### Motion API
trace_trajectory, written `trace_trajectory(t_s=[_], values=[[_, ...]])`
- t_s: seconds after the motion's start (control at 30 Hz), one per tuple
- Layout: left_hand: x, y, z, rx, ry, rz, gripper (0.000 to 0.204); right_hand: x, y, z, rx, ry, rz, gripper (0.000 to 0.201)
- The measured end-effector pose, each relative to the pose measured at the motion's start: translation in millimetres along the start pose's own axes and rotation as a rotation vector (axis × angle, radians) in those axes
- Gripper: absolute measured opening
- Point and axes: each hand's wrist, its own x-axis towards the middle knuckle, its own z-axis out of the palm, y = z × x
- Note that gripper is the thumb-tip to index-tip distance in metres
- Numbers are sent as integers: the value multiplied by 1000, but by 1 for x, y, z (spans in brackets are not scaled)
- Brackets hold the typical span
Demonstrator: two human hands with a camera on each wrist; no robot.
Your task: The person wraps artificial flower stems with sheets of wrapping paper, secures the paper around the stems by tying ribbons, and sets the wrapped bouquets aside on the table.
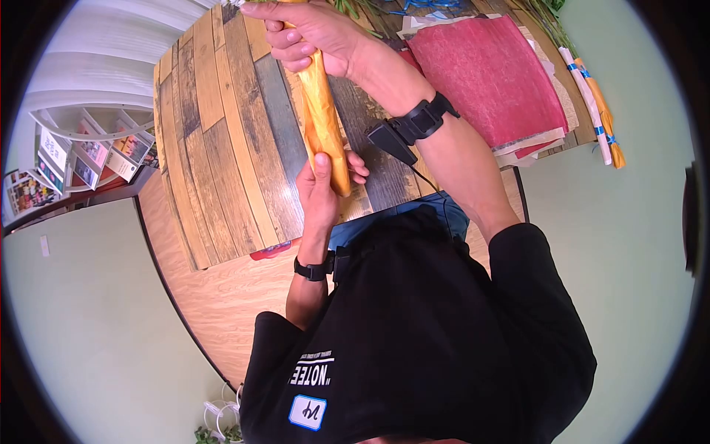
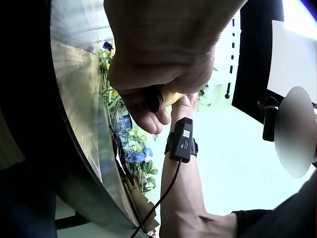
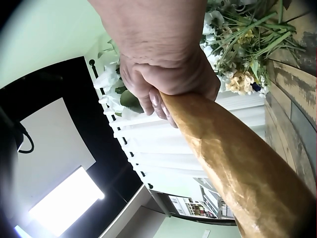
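A long bundle in golden-brown wrapping paper [image 1: 322, 103] slants over the wooden table [image 1: 222, 148], with white flowers [image 3: 106, 79] showing beyond the right hand. My right hand [image 1: 318, 37] grips its narrower far part, fingers curled round the paper. Near the body, my left hand [image 1: 322, 192] holds the lower end, thumb along the front and fingers emerging on the other side. In the left wrist view, the rolled paper end [image 2: 159, 98] pokes out below the palm.
Stacked red and pale paper sheets [image 1: 488, 81] lie at the table's right. Two slim wrapped bundles [image 1: 595, 111] with blue ties rest along that edge. Blue ribbon [image 1: 425, 6] and loose flowers [image 3: 240, 54] are at the far side. A brochure rack [image 1: 89, 152] stands left of the table.
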Motion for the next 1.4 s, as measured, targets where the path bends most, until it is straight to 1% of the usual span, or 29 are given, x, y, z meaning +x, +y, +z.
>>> trace_trajectory(t_s=[0.13, 0.27, 0.33, 0.37, 0.43, 0.47, 0.53, 0.57, 0.63, 0.67, 0.73, 0.77, 0.83, 0.87, 0.93, 0.97, 1.03, 1.07, 1.13, 1.17, 1.23, 1.37, 1.4], values=[[-1, -2, -15, -147, -5, -43, 51, -2, -4, 2, 21, -11, -9, 45], [-6, -1, -16, -155, -15, -53, 50, -1, -4, -1, 4, -11, -25, 46], [-8, 1, -9, -43, 15, 1, 48, -1, -7, -4, 36, -70, 66, 49], [-10, 3, -5, -45, 15, 1, 48, -2, -7, -2, 35, -69, 66, 49], [-12, 5, 5, 152, 104, 94, 45, -2, -7, 2, -70, 30, 25, 54], [-13, 2, 7, 152, 105, 95, 45, -3, -7, 3, -71, 28, 26, 54], [-14, -5, 8, 264, 161, 190, 43, -3, -8, 3, -58, 54, 12, 50], [-15, -7, 9, 264, 161, 191, 43, -4, -5, 4, -59, 54, 12, 50], [-15, -10, 10, 317, 214, 243, 38, -5, 3, 6, -98, 155, -83, 48], [-17, -14, 7, 314, 212, 243, 38, -3, 5, 4, -101, 157, -84, 48], [-20, -22, -2, 662, 287, 221, 34, -1, 8, 4, -80, 197, -102, 47], [-20, -24, -3, 662, 289, 222, 34, -3, 7, 5, -80, 194, -102, 47], [-21, -27, -3, 875, 307, 367, 37, -10, 6, 6, -100, 273, -191, 43], [-20, -30, -3, 874, 309, 367, 37, -11, 3, 6, -101, 271, -189, 43], [-16, -34, -2, 1015, 296, 539, 44, -10, -1, 4, -50, 305, -159, 45], [-16, -34, 0, 1014, 295, 539, 44, -10, -1, 3, -51, 306, -159, 45], [-14, -32, 6, 1027, 252, 592, 49, -10, -1, 2, -19, 403, -143, 39], [-13, -31, 9, 1027, 251, 592, 49, -11, -2, 3, -19, 403, -144, 39], [-10, -30, 14, 1063, 217, 674, 53, -15, -5, 4, -24, 455, -135, 38], [-10, -31, 13, 1062, 218, 674, 53, -15, -5, 2, -24, 455, -135, 38], [-9, -32, 12, 1037, 212, 690, 50, -16, -4, -2, -3, 392, -173, 37], [-13, -22, 1, 1029, 170, 714, 48, -17, -6, -4, 48, 418, -176, 36], [-13, -20, -1, 988, 165, 687, 44, -18, -6, -5, 46, 407, -174, 36]])
